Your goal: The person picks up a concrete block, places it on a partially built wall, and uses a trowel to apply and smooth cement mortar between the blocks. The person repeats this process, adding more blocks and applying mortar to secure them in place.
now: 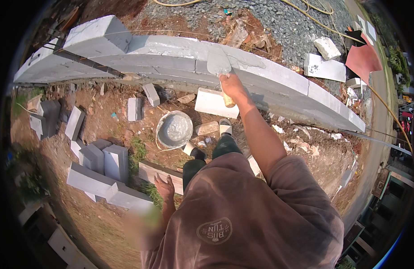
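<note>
red dirt and gravel surround a low wall (270, 74) of grey blocks; on its top the trowel (218, 62) lies flat in wet mortar, so spreading the bed looks like the step in hand. right hand (231, 87) has its grip wrapped tight on the wooden handle. left hand (164, 188) hangs spread, holding nothing, near the bucket (174, 130). next call: even mortar, then a block (117, 161)

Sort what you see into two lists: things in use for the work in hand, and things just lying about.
In use:
right hand gripping the trowel
wet mortar on the block wall
bucket of mortar

Lying about:
spare grey blocks on the dirt
white block at the wall's foot
broken pieces on the gravel
left hand, open and empty
</note>
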The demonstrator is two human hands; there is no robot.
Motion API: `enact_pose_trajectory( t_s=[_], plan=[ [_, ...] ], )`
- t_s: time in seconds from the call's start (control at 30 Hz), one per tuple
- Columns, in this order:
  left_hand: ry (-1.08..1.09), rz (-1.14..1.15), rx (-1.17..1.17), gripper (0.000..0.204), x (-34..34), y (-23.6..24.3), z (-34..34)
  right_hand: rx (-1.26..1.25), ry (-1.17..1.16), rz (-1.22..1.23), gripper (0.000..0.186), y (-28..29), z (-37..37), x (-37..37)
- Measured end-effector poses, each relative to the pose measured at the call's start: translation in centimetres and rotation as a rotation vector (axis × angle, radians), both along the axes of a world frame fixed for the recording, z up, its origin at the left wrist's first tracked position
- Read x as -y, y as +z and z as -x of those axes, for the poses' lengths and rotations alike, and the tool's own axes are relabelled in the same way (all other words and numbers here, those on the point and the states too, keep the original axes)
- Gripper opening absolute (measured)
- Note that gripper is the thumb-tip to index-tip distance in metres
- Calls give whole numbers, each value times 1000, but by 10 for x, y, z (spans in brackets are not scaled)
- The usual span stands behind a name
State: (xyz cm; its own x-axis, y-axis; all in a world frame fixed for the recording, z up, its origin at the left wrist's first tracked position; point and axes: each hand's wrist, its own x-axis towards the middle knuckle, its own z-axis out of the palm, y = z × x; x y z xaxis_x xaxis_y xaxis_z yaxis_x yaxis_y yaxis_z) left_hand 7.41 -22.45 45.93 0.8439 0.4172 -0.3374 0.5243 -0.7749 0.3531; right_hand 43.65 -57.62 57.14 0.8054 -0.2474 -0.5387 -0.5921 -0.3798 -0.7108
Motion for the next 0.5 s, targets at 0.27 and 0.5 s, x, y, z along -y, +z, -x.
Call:
enact_pose_trajectory(
  t_s=[0.27, 0.5],
  plan=[
    [32, -4, -101, 65, -22, 5, 22, 259, -178, 494, 43, -77, 103, 102],
    [42, -38, -91, 65, -54, 16, 26, 117, -559, -401, 28, -57, 88, 16]
  ],
)
